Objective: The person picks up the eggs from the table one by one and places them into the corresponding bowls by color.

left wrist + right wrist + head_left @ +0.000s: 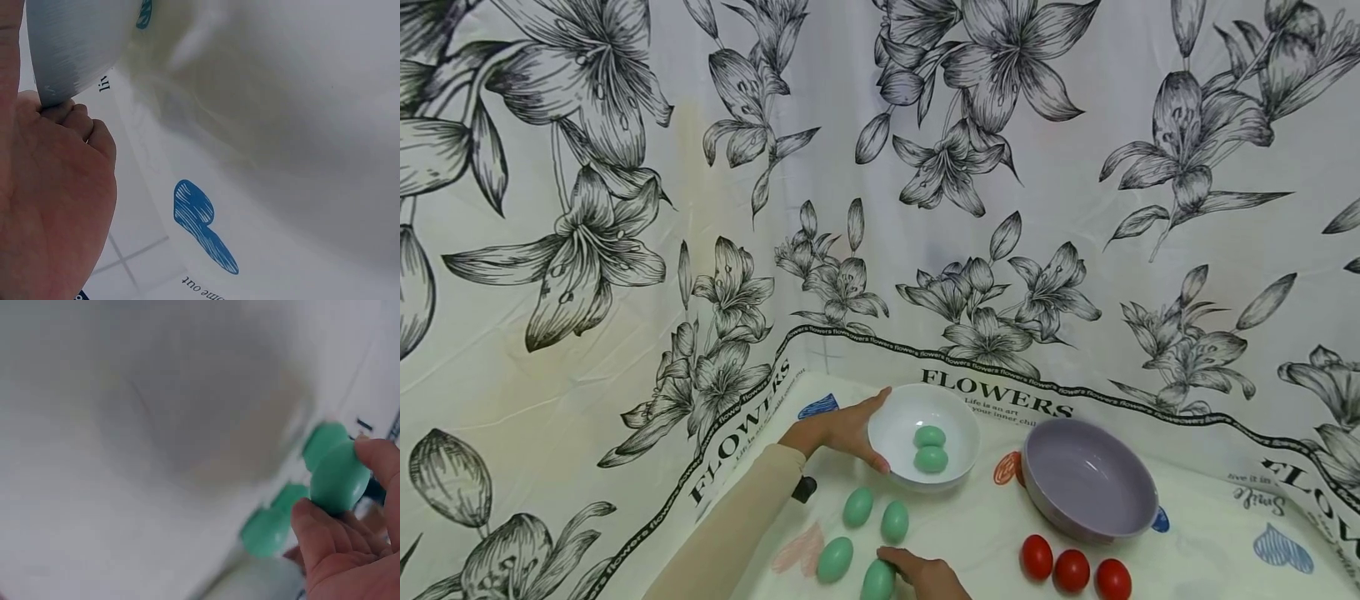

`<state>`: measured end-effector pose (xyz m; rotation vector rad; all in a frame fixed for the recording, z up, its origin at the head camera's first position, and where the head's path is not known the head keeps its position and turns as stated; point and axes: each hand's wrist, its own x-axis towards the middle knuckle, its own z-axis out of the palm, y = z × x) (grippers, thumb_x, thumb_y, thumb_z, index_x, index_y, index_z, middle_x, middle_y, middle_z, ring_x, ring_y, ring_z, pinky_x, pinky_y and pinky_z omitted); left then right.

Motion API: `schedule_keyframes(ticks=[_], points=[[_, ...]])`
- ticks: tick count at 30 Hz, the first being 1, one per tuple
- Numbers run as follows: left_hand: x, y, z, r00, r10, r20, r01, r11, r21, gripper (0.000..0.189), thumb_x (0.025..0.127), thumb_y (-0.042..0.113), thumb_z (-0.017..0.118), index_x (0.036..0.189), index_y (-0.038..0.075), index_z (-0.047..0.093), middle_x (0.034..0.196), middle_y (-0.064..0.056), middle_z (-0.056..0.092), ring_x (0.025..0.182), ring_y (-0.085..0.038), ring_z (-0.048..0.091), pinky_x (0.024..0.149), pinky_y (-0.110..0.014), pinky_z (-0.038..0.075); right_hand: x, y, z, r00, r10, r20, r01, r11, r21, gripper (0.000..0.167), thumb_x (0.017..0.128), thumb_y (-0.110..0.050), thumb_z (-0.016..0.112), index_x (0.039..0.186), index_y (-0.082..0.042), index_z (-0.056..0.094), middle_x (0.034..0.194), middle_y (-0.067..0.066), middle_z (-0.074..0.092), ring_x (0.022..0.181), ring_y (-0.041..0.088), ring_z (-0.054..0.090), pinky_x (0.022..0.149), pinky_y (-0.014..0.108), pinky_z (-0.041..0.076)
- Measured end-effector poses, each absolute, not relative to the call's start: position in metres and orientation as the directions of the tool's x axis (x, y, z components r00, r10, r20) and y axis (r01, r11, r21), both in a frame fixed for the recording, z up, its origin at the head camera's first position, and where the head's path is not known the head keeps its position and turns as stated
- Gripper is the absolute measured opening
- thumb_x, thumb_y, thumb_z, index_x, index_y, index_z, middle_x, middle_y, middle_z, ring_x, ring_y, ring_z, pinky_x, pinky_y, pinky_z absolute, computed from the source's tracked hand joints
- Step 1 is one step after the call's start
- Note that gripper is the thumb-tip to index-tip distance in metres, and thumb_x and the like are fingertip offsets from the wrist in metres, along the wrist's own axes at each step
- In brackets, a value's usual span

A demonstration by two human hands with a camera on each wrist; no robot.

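My left hand (pixel 850 429) grips the left side of a white bowl (pixel 958 425), thumb and fingers spread along its rim. Inside that bowl lie two green eggs (pixel 931 458), side by side. In the left wrist view the bowl's outer wall (pixel 75 50) shows above curled fingers (pixel 75 122). Close to the front edge of the head view, my right hand (pixel 928 577) holds another green egg (pixel 878 579). The right wrist view has this egg (pixel 339 478) pinched between thumb and fingertips. Three more green eggs, one of them nearest the bowl (pixel 895 522), lie on the cloth beside it.
A purple bowl (pixel 1090 479) stands to the right of the white one. Three red eggs (pixel 1071 571) lie in a row in front of it. A small black object (pixel 804 489) is by the left forearm. Flower-printed cloth (pixel 985 333) covers the table and hangs behind.
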<state>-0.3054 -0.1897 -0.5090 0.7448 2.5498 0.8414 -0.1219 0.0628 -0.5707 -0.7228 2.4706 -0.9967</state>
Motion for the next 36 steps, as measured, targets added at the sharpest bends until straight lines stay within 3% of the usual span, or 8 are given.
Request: schedule_keyframes(ticks=[2, 6, 12, 16, 24, 36], points=[[-0.304, -0.190, -0.508, -0.799, 0.579, -0.160, 0.369, 0.683, 0.630, 0.152, 0.067, 0.068, 0.093, 0.171, 0.014, -0.004, 0.177, -0.014, 0.009, 0.162, -0.033, 0.018, 0.128, -0.050, 0.024, -0.122, 0.066, -0.541, -0.797, -0.592, -0.121, -0.305, 0.567, -0.765, 0.069, 0.088, -0.046, 0.086, 0.144, -0.014, 0.063, 0.136, 0.008, 0.072, 0.117, 0.025, 0.073, 0.095, 0.043, 0.061], [-0.304, -0.190, -0.508, -0.798, 0.583, -0.151, 0.379, 0.681, 0.627, 0.152, 0.068, 0.068, 0.093, 0.171, 0.014, -0.004, 0.177, -0.013, 0.010, 0.161, -0.032, 0.019, 0.128, -0.050, 0.025, -0.133, 0.075, -0.497, -0.842, -0.539, -0.003, -0.325, 0.514, -0.794, 0.065, 0.093, -0.045, 0.082, 0.147, -0.018, 0.058, 0.144, 0.006, 0.067, 0.126, 0.027, 0.069, 0.099, 0.043, 0.058], [-0.306, -0.190, -0.508, -0.796, 0.589, -0.139, 0.387, 0.673, 0.631, 0.153, 0.067, 0.070, 0.092, 0.171, 0.014, -0.004, 0.177, -0.014, 0.010, 0.161, -0.033, 0.020, 0.127, -0.051, 0.026, -0.184, 0.089, -0.477, -0.872, -0.396, 0.288, -0.460, 0.459, -0.760, 0.059, 0.089, -0.024, 0.089, 0.141, -0.013, 0.062, 0.142, 0.009, 0.067, 0.125, 0.025, 0.068, 0.100, 0.033, 0.057], [-0.307, -0.189, -0.509, -0.789, 0.599, -0.135, 0.389, 0.658, 0.645, 0.153, 0.067, 0.070, 0.092, 0.171, 0.013, -0.005, 0.177, -0.013, 0.010, 0.161, -0.032, 0.019, 0.128, -0.051, 0.026, -0.222, 0.094, -0.471, -0.858, -0.353, 0.373, -0.510, 0.515, -0.689, 0.060, 0.086, -0.015, 0.091, 0.139, -0.007, 0.066, 0.136, 0.009, 0.071, 0.121, 0.026, 0.071, 0.098, 0.032, 0.058], [-0.306, -0.190, -0.508, -0.798, 0.582, -0.155, 0.367, 0.674, 0.642, 0.151, 0.067, 0.068, 0.093, 0.172, 0.021, -0.006, 0.178, -0.010, 0.009, 0.161, -0.029, 0.019, 0.128, -0.049, 0.026, -0.267, 0.079, -0.481, -0.862, -0.420, 0.283, -0.498, 0.607, -0.619, 0.061, 0.091, -0.023, 0.087, 0.144, -0.008, 0.062, 0.135, 0.008, 0.072, 0.125, 0.028, 0.069, 0.104, 0.045, 0.056], [-0.302, -0.189, -0.507, -0.808, 0.564, -0.170, 0.331, 0.674, 0.660, 0.149, 0.068, 0.064, 0.095, 0.172, 0.022, -0.004, 0.178, -0.009, 0.010, 0.161, -0.030, 0.019, 0.127, -0.052, 0.026, -0.287, 0.058, -0.518, -0.829, -0.535, 0.160, -0.533, 0.671, -0.515, 0.053, 0.089, -0.021, 0.088, 0.134, -0.007, 0.065, 0.113, 0.009, 0.076, 0.106, 0.025, 0.072, 0.093, 0.045, 0.058]])
